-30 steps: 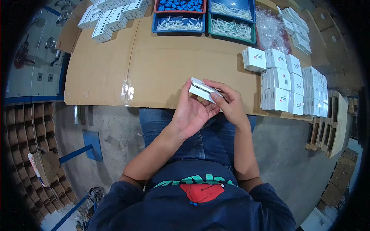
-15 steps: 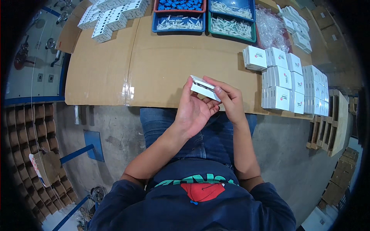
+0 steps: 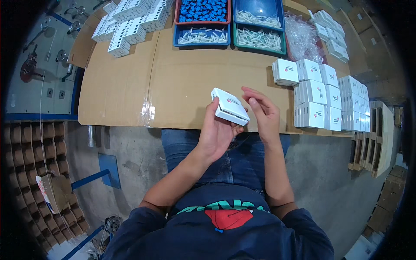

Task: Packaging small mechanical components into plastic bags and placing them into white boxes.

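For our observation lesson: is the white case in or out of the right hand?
Out: the left hand holds the white case, while the right hand shows a gap beside it.

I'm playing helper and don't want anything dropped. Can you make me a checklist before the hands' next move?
1. Left hand holding the white box: ok, the thumb is on its edge.
2. Right hand free: ok, it holds nothing and looks just apart from the box.
3. Box fully shut: cannot tell; a dark slot shows along its near side.
4. Stacked boxes away from the hands: ok, they're off to the right.
5. Parts trays out of the way: ok, they're farther back.
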`<state>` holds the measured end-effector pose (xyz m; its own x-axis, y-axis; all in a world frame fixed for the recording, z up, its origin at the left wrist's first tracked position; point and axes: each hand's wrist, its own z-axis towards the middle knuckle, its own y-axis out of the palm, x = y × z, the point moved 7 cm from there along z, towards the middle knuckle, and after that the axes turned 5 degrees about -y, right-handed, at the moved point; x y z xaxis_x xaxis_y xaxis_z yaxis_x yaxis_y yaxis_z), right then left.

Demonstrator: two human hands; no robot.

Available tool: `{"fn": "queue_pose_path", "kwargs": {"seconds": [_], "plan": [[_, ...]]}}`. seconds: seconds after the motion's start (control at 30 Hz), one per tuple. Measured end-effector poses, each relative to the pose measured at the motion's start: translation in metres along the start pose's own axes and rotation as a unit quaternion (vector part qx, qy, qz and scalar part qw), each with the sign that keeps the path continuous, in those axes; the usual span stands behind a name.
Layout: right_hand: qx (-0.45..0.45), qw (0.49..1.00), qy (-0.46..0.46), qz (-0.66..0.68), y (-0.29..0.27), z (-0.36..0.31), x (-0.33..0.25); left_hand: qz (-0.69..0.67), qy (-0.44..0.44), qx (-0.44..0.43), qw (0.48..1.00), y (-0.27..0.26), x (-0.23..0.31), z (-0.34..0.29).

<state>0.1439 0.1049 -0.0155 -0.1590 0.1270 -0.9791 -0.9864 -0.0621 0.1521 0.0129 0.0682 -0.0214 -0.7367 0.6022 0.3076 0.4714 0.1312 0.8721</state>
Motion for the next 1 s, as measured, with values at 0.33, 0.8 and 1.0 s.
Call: {"fn": "queue_pose_path", "kwargs": {"seconds": [0.33, 0.8, 1.0], "plan": [[-0.067, 0.995, -0.066, -0.034, 0.006, -0.007, -0.029, 0.233, 0.198, 0.097, 0.947, -0.001, 0.021, -0.008], [-0.142, 0.983, -0.1, -0.066, 0.021, -0.016, -0.024, 0.316, 0.243, 0.053, 0.916, 0.008, 0.025, -0.012], [-0.105, 0.95, -0.232, -0.183, 0.023, -0.017, -0.047, 0.342, 0.282, 0.055, 0.895, 0.009, 0.029, -0.009]]}}
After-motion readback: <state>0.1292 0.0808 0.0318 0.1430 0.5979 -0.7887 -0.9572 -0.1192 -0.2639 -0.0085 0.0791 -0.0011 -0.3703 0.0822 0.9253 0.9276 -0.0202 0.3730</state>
